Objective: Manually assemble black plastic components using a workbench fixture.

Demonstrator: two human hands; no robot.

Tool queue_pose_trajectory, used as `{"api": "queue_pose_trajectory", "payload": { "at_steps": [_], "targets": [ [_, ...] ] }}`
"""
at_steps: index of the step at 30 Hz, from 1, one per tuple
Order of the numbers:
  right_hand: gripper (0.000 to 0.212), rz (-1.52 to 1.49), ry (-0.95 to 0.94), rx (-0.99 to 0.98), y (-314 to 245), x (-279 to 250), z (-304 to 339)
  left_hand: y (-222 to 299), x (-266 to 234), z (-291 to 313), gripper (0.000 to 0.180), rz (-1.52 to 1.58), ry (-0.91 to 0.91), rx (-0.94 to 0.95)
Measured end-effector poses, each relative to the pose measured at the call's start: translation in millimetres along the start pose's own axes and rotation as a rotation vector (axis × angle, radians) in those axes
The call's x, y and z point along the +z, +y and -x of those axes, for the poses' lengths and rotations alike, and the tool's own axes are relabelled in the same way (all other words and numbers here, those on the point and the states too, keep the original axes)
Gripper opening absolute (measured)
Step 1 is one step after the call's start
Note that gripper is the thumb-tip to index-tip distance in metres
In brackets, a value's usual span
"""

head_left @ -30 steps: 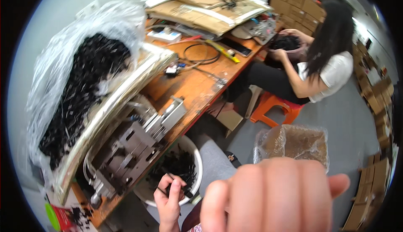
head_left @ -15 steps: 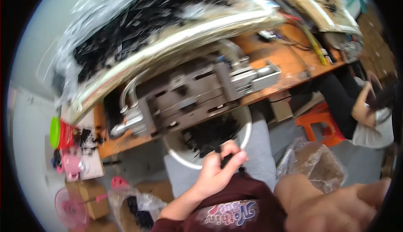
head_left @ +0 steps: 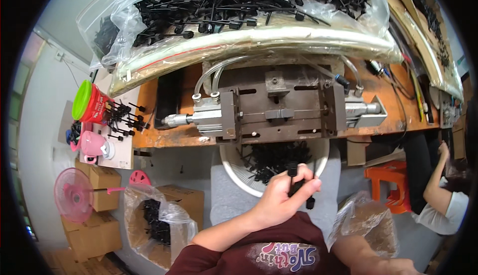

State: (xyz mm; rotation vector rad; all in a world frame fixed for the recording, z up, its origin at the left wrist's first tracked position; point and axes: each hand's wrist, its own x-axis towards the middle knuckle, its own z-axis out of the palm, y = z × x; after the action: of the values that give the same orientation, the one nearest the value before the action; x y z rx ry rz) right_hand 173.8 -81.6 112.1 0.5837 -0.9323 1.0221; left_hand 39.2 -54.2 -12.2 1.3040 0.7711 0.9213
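My left hand (head_left: 285, 195) is closed on a few black plastic parts with thin stems and thick heads (head_left: 293, 169). One head sticks up above the fingers and another (head_left: 310, 203) hangs below them. Just beyond the hand, a white basket (head_left: 233, 175) holds a heap of similar black parts (head_left: 271, 161) under the bench edge. My right hand (head_left: 391, 266) is low at the right, cut off by the picture's edge, so its fingers are hidden. Above the basket sits a brown metal fixture (head_left: 303, 103) with a pneumatic cylinder at each end and a small grey block (head_left: 280, 114) in its middle.
Behind the fixture, a plastic-lined box (head_left: 249, 38) is heaped with black parts. At left are a red tub (head_left: 97, 105), a pink jug (head_left: 93, 144), a pink fan (head_left: 73, 194) and cartons (head_left: 94, 232). A bagged carton (head_left: 371, 225), an orange stool (head_left: 386, 180) and another seated person (head_left: 443, 195) are at right.
The view has turned and sharpened, so the bench now looks level. My right hand has dropped toward the lower edge and mostly out of sight. The left hand keeps its hold on the black parts.
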Motion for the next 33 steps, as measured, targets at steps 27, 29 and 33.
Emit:
{"api": "queue_pose_trajectory", "payload": {
  "at_steps": [27,29,33],
  "targets": [
    [0.022,1.74,-0.492,0.648,49,-109,70,13,-50,10,0.036,0.3,0.334,0.103],
    [0.021,1.856,-0.625,0.613,52,-110,72,17,-48,9,0.039,0.307,0.339,0.106],
    [0.022,1.977,-0.744,0.613,56,-110,70,18,-48,8,0.04,0.319,0.323,0.082]
  ]
}}
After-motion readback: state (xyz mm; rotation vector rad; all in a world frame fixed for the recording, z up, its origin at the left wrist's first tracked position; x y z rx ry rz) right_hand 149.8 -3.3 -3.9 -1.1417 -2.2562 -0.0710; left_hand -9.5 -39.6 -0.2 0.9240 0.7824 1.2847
